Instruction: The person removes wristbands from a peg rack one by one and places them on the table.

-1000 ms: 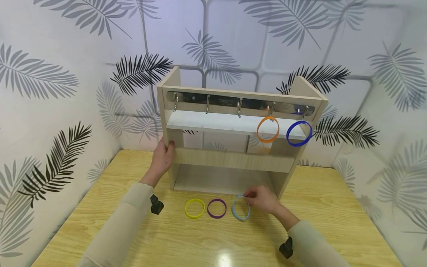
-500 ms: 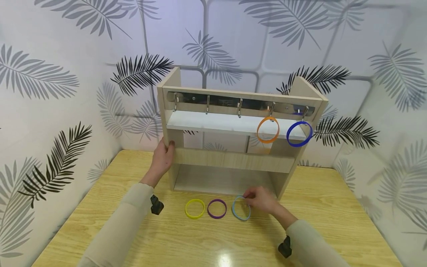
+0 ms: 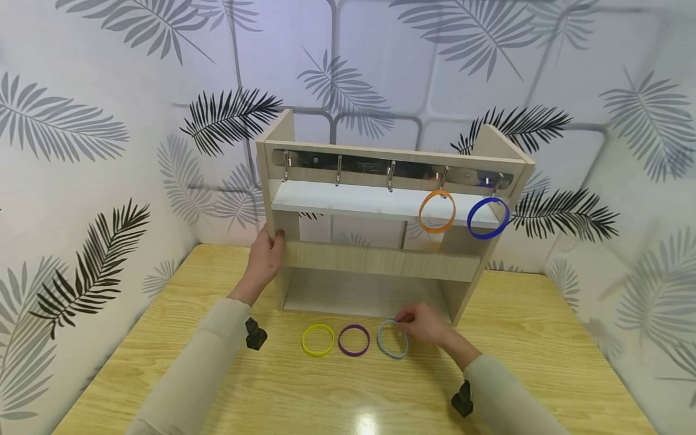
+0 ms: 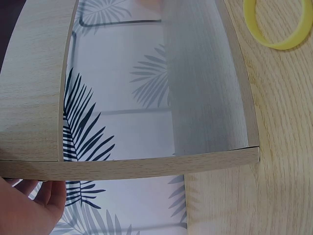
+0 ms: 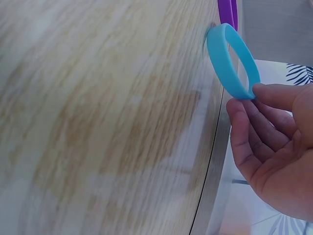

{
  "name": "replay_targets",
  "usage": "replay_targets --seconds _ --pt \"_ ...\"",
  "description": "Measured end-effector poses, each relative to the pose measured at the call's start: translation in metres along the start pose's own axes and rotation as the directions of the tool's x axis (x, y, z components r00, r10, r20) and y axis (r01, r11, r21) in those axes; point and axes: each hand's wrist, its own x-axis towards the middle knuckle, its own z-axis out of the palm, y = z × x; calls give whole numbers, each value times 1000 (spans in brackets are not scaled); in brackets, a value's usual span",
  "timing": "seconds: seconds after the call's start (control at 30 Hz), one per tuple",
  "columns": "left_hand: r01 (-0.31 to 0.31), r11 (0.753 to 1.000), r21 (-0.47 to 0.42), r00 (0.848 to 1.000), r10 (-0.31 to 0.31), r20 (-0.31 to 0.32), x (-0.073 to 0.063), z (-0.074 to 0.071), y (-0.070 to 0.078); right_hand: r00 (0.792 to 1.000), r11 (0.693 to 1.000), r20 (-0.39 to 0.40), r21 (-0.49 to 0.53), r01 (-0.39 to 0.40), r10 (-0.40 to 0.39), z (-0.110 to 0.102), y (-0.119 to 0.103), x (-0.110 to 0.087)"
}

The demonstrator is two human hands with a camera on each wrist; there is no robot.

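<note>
My right hand (image 3: 425, 324) pinches a light blue wristband (image 5: 230, 63) between thumb and fingertips, at the front of the wooden shelf unit (image 3: 380, 261). In the right wrist view the band stands tilted, its far end at the tabletop. My left hand (image 3: 264, 257) grips the shelf's left side panel, thumb on the front edge and the other fingers largely hidden behind it. A purple wristband (image 3: 354, 340) and a yellow wristband (image 3: 318, 340) lie flat on the table, left of the blue one. From the metal hook rail (image 3: 375, 167) hang an orange wristband (image 3: 437, 211) and a dark blue wristband (image 3: 488, 218).
Several hooks line the rail; the leftmost hook (image 3: 286, 166) and the middle hook (image 3: 391, 176) hold nothing. Below runs a white shelf board (image 3: 353, 198). The wooden table (image 3: 304, 399) reaches back to a wall (image 3: 375, 72) with a leaf pattern.
The light blue wristband has tilted very slightly under my right hand, and the right forearm has shifted a little leftward. My left hand stays in place on the side panel.
</note>
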Motion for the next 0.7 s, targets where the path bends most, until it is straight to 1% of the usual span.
replay_targets --seconds 0.13,0.4,0.7 --pt "-4 1000 5 1000 4 -3 0 0 0 1000 1000 1 8 8 -8 0 0 1" --pt "-5 1000 1 1000 5 -3 0 0 0 1000 999 15 50 -17 16 2 1 2" --pt "-3 1000 -9 1000 3 1 0 0 0 1000 998 17 57 -12 11 3 6 3"
